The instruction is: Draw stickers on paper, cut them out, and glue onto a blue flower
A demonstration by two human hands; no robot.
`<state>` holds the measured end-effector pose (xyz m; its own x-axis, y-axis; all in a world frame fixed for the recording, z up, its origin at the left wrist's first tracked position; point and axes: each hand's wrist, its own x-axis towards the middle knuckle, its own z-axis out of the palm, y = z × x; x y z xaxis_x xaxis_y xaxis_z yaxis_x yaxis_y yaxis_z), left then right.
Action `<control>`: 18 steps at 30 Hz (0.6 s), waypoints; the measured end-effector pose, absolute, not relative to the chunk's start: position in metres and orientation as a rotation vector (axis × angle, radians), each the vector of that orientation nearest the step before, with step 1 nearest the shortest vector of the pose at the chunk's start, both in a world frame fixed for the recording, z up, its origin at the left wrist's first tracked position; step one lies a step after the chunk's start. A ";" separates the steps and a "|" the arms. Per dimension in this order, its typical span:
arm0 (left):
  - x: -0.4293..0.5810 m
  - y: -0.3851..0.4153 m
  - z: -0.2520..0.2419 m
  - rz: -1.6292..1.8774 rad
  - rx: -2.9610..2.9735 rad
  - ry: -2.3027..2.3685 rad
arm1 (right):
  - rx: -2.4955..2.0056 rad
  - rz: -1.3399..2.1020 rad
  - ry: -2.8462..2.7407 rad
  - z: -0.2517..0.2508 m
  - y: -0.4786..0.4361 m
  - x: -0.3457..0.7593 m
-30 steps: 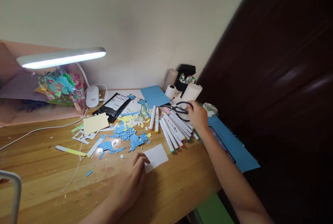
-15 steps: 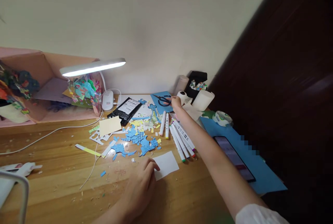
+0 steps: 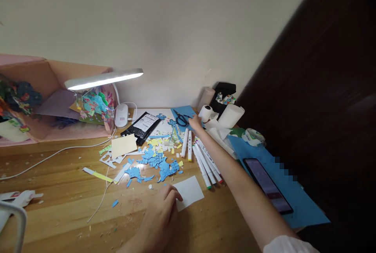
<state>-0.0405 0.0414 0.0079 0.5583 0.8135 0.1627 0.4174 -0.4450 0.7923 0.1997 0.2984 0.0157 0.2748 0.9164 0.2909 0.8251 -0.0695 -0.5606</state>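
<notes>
Scissors [image 3: 181,119]: on the blue sheet [image 3: 188,110] at the desk's [image 3: 58,206] far edge. Blades point far-left, handles near-right, beside the outstretched right hand [image 3: 195,121]; whether its fingers hold them I cannot tell. Left hand [image 3: 160,221]: flat, holding nothing, fingertips on the white card [image 3: 190,192] by the front edge, well apart from the scissors.

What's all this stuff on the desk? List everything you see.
wooden desk: one, brown, under everything
white desk lamp: one, lit, back left
pink open box: one, far left by the wall
colourful paper craft: one, under the lamp
black packet with white label: one, back centre
pale yellow card: one, left of the scraps
blue paper scraps: many, heaped at centre
white marker pens: several, right of the scraps
black-handled scissors: one, on small blue sheet at back
paper rolls: three, white and beige, back right
smartphone: one, dark, on large blue sheet, right
white paper card: one, front centre
left hand: fingertips on the white paper card
right hand: at the scissors' handles, grip unclear
</notes>
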 end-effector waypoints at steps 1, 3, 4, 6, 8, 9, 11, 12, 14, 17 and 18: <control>-0.040 0.041 0.008 0.698 2.068 0.983 | -1.957 0.181 -1.558 0.017 0.296 0.206; -0.040 0.041 0.008 0.692 2.064 0.979 | -2.038 0.202 -1.542 0.022 0.287 0.222; -0.040 0.041 0.007 0.690 2.064 0.974 | -2.060 0.205 -1.555 0.025 0.280 0.231; -0.041 0.041 0.006 0.684 2.070 0.960 | -2.081 0.226 -1.615 0.030 0.259 0.250; -0.040 0.041 0.005 0.682 2.075 0.959 | -2.092 0.270 -1.694 0.033 0.233 0.269; -0.040 0.042 0.004 0.679 2.074 0.965 | -2.100 0.292 -1.726 0.033 0.219 0.278; -0.041 0.042 0.004 0.671 2.070 0.968 | -2.131 0.312 -1.746 0.030 0.195 0.292; -0.041 0.042 0.004 0.665 2.067 0.965 | -2.144 0.320 -1.746 0.029 0.186 0.297; -0.041 0.043 0.003 0.640 2.060 0.960 | -2.158 0.346 -1.736 0.024 0.176 0.305; -0.042 0.043 0.003 0.602 2.057 0.965 | -2.164 0.382 -1.701 0.018 0.176 0.311; -0.042 0.043 0.003 0.593 2.061 0.965 | -2.165 0.386 -1.686 0.016 0.178 0.311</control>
<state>-0.0416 0.0434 0.0026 0.6048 0.7919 0.0850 0.4337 -0.4170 0.7988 0.3113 0.1782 0.0160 0.2471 0.9689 0.0095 0.8682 -0.2170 -0.4463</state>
